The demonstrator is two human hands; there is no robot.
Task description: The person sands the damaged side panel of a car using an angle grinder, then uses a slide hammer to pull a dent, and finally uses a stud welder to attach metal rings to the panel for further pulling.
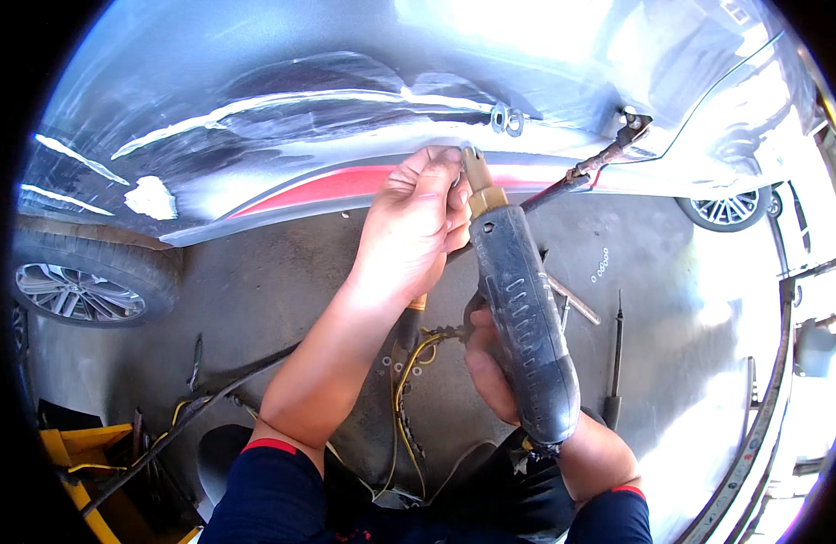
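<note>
My right hand is wrapped round the handle of a black dent-repair welding gun, whose brass-coloured tip points up at the car panel. Beside that tip, the fingers of my left hand are pinched together; what they hold, if anything, is too small and hidden to make out. Bare, sanded metal and white streaks mark the grey panel. A pair of washers stands on it, just above and right of the gun tip. A long dark metal rod reaches up to the panel further right.
Loose washers lie on the floor near yellow and black cables. A slim black tool and a metal bar are at the right. Car wheels flank the panel. A yellow cart stands at lower left.
</note>
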